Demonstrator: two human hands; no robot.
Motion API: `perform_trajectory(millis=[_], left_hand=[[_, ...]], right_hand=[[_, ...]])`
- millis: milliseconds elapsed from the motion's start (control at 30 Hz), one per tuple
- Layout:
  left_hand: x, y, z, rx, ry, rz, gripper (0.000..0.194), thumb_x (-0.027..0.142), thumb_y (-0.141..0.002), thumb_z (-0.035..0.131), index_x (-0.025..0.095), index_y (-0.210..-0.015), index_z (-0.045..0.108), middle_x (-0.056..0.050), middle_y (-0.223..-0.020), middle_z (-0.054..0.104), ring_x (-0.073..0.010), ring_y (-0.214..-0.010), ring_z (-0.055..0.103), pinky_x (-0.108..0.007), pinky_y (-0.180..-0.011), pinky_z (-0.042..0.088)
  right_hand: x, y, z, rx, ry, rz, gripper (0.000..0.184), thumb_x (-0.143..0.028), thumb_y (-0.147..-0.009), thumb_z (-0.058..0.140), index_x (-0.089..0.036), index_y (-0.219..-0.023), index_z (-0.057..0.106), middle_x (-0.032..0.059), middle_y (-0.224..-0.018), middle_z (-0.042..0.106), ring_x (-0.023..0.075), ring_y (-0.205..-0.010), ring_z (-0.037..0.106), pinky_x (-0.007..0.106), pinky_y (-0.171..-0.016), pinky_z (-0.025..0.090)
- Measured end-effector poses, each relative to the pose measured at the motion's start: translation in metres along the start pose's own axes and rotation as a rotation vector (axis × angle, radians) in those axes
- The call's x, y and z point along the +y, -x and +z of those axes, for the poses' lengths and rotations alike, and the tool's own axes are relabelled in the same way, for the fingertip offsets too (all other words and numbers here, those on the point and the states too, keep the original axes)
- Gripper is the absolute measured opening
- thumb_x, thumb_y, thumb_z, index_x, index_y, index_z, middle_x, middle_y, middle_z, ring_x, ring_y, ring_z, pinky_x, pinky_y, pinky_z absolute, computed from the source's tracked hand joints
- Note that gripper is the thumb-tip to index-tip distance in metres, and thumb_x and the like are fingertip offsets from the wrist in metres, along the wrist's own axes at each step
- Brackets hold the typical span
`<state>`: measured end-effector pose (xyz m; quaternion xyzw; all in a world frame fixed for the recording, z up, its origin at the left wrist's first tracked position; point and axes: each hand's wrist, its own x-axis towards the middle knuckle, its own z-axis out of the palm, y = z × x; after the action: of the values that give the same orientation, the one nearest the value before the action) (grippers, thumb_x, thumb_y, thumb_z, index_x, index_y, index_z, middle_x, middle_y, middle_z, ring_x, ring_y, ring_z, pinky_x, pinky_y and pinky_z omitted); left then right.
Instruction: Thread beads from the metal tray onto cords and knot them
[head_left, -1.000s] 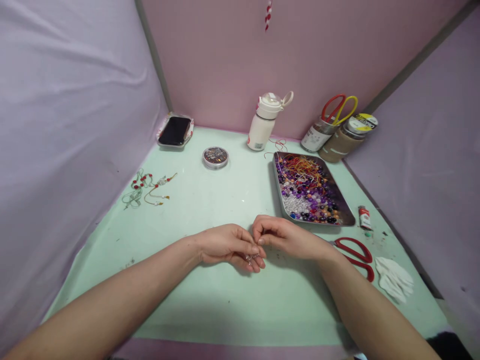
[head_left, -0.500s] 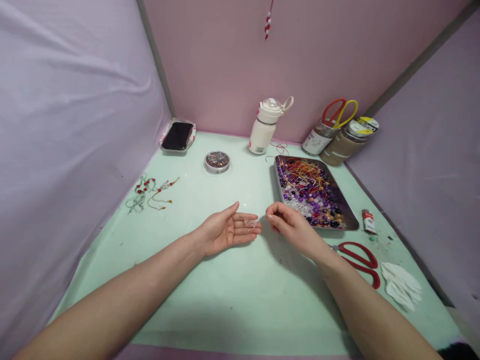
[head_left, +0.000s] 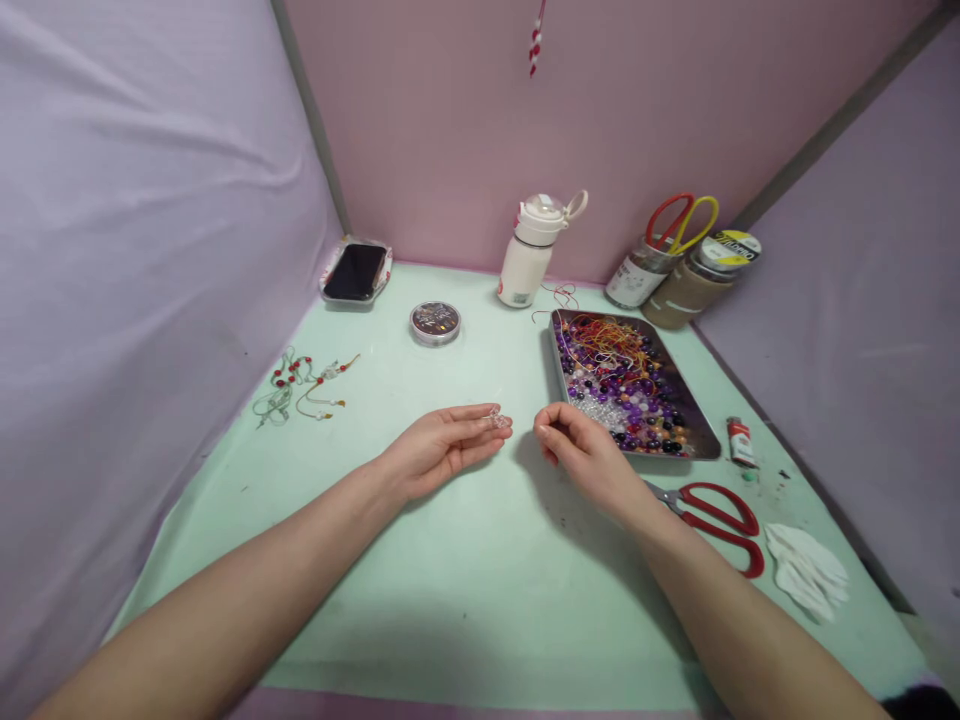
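My left hand (head_left: 450, 447) is over the middle of the table, its thumb laid along the fingers. A small cluster of clear beads (head_left: 496, 418) is held at its fingertips; whether they are strung together cannot be made out. A short gap to the right, my right hand (head_left: 577, 450) is closed in a pinch, thumb against forefinger. Whatever is in that pinch is too fine to see. Just beyond my right hand lies a metal tray (head_left: 686, 400) of purple, black, clear and orange beads (head_left: 630, 395) with a tangle of orange and red cord (head_left: 611, 345).
Red-handled scissors (head_left: 724, 510), a white glove (head_left: 806, 570) and a lighter (head_left: 741, 442) lie on the right. At the back stand a white bottle (head_left: 525, 260), jars (head_left: 694, 285) and a round spool (head_left: 436, 322). A phone (head_left: 356, 272) and beaded cords (head_left: 300, 385) are on the left.
My left hand has turned from palm up and drawn slightly left, its thumb coming down onto the fingers by the clear beads. My right hand has barely moved.
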<state>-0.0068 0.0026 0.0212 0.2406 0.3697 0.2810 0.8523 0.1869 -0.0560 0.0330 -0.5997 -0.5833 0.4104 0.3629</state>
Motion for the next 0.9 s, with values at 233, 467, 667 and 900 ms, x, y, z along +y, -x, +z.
perform_trajectory(millis=[233,467,667,900], left_hand=[[-0.004,0.0015,0.0037,0.065,-0.115,0.088,0.023,0.008,-0.083,0.062,0.011,-0.105,0.066,-0.013,-0.107,0.072,-0.0139,-0.091,0.069,-0.03,-0.095,0.051],[-0.0053,0.0001,0.0038,0.09,-0.118,0.121,0.019,0.011,-0.084,0.062,0.011,-0.102,0.067,-0.012,-0.102,0.073,-0.0133,-0.086,0.07,-0.031,-0.093,0.052],[-0.0067,-0.001,0.003,0.078,-0.086,0.106,0.018,0.012,-0.084,0.062,0.01,-0.101,0.068,-0.012,-0.099,0.073,-0.0137,-0.086,0.07,-0.031,-0.092,0.053],[-0.0077,-0.0013,0.0015,0.072,-0.07,0.093,0.014,0.012,-0.086,0.06,0.009,-0.096,0.069,-0.012,-0.096,0.073,-0.0129,-0.085,0.07,-0.027,-0.088,0.054]], right_hand=[[0.0023,0.0018,0.0024,-0.066,-0.029,-0.037,0.012,-0.03,-0.088,0.046,-0.021,-0.081,0.049,-0.0036,-0.064,0.046,0.0125,-0.058,0.043,0.026,-0.056,0.035],[0.0035,0.004,0.0037,-0.129,-0.02,-0.098,0.011,-0.027,-0.09,0.046,-0.02,-0.083,0.051,-0.0026,-0.069,0.046,0.0124,-0.062,0.043,0.025,-0.059,0.036],[0.0029,0.0046,0.0027,-0.151,-0.014,-0.153,0.009,-0.025,-0.09,0.047,-0.02,-0.084,0.053,0.0001,-0.078,0.052,0.0134,-0.072,0.047,0.025,-0.064,0.039],[0.0003,0.0044,-0.0002,-0.173,-0.014,-0.179,0.01,-0.026,-0.089,0.051,-0.02,-0.085,0.057,0.0015,-0.083,0.057,0.0143,-0.077,0.052,0.027,-0.071,0.043]])
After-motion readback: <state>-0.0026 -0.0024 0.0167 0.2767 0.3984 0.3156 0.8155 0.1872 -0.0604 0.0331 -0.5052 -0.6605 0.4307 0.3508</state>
